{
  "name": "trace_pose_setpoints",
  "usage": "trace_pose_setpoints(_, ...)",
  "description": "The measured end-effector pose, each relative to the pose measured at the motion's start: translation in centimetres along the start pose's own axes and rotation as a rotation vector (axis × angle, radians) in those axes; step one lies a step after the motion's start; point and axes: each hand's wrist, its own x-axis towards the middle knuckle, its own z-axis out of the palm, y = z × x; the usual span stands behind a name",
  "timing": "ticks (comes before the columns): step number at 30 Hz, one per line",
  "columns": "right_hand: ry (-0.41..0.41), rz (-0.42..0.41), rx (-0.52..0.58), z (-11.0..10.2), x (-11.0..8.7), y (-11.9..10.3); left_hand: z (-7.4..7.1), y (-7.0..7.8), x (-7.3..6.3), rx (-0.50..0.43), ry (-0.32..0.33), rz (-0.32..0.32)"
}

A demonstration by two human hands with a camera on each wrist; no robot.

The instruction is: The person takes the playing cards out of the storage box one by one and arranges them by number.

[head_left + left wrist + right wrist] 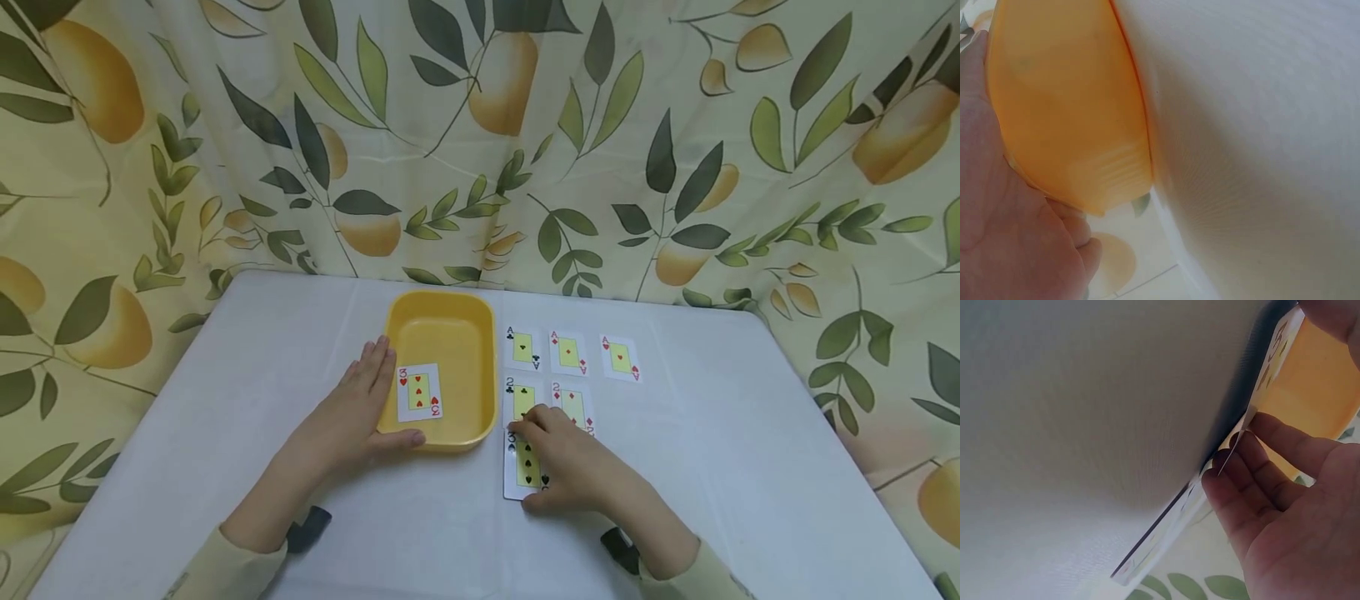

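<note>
My left hand point(345, 412) rests against the left side of the yellow plastic tray point(442, 302), fingers extended along its wall and thumb at the front corner. In the tray lies a three of hearts card point(418, 392). My right hand point(573, 458) pinches a three of spades card point(527, 467) between thumb and fingertips, just below a two of clubs card point(519, 400). That held card point(1266, 378) stands slightly off the table in the right wrist view. Partly behind the right hand is a two of diamonds card point(572, 402).
Above the twos lie an ace of clubs point(522, 348), an ace of diamonds point(567, 352) and a third red ace point(620, 357). A white cloth covers the table point(750, 467). A fruit-patterned curtain point(465, 167) hangs behind it.
</note>
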Motion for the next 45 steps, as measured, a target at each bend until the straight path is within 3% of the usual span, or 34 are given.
trace_pose_setpoints(15,0.012,0.006,-0.001,-0.4,0.0,0.6,-0.4,0.2,0.3,0.009,-0.006,-0.003)
trace_pose_setpoints(27,0.061,0.009,0.006,-3.8,0.9,1.0,-0.1,0.1,0.2,0.016,0.010,0.014)
trace_pose_setpoints(32,0.075,-0.021,0.027,-5.4,2.0,-0.1,0.1,0.0,0.1,0.017,0.015,0.009)
trace_pose_setpoints(37,0.100,-0.102,0.035,-6.5,3.7,-1.8,0.2,0.0,0.0,0.014,0.019,0.006)
trace_pose_setpoints(45,0.084,-0.189,0.010,-6.9,7.2,-4.3,0.0,-0.1,0.1,0.027,-0.002,0.004)
